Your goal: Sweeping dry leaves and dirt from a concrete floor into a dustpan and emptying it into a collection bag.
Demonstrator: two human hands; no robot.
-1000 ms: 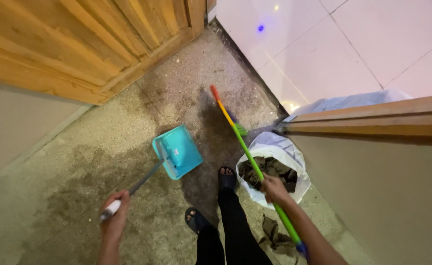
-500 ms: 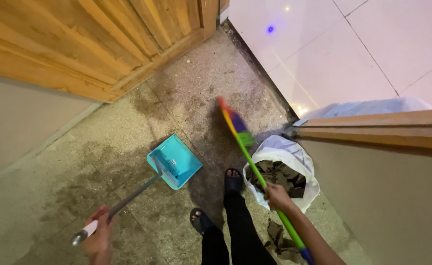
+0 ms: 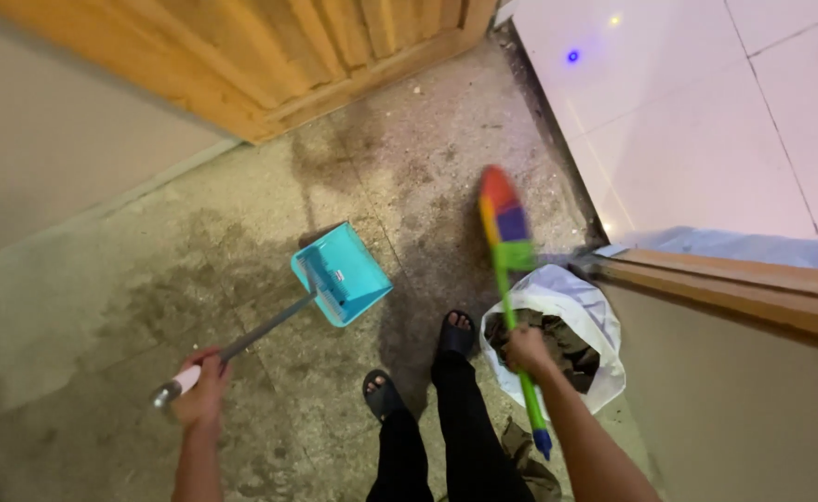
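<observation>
Head camera: left hand (image 3: 202,386) clamps the teal dustpan (image 3: 342,272), seemingly empty, at ten o'clock; right hand (image 3: 524,350) grips the rainbow broom (image 3: 505,230), raised at twelve; debris already fills the white bag (image 3: 595,325); grit remains.

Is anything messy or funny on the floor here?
Yes. Dark wet-looking stains blotch the floor around the dustpan. A crumpled brown scrap lies outside the white bag, though the bag holds more of the same. Small crumbs dot the floor near the wooden door.
</observation>
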